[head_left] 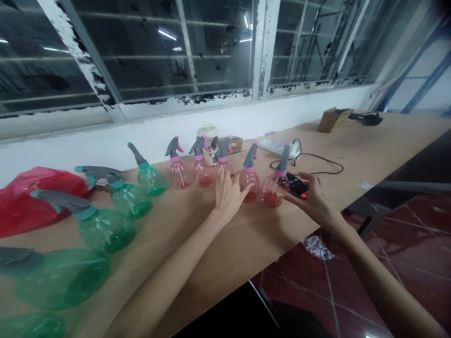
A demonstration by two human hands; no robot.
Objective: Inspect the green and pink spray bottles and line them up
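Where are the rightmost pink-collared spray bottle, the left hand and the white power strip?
Rightmost pink-collared spray bottle (274, 186): head view, on its rounded body.
Left hand (227, 192): head view, back of the hand.
White power strip (275, 148): head view, on its top face.

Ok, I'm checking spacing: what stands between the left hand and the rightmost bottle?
One pink bottle, partly behind the left hand, in the head view.

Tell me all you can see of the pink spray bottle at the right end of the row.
The spray bottle looks like clear pink plastic, with a round body, pink collar and grey spray head. It stands roughly upright on the brown table. Its lower part looks redder, whether from liquid I cannot tell. The right hand overlaps it; contact is unclear.
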